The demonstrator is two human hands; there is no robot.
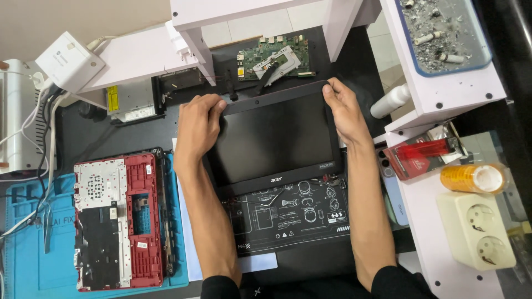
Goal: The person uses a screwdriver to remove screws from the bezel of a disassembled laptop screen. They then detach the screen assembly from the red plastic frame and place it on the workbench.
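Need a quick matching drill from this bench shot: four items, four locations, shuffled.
1. black laptop screen panel
2. red laptop base shell
3. green circuit board
4. yellow tape roll

A. on the white shelf at right
B. on the blue mat at left
C. held at its top corners by both hands
D. beyond the screen, at the mat's far edge

Pairs: 1-C, 2-B, 3-D, 4-A

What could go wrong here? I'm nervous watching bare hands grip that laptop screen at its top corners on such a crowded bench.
1. The left hand and right hand press the top corners of the black screen panel; uneven force might crack it.
2. The bare circuit board and a screwdriver lie just behind the panel; tilting it back could knock them.
3. The red laptop base lies close to the left arm; an elbow could bump it.
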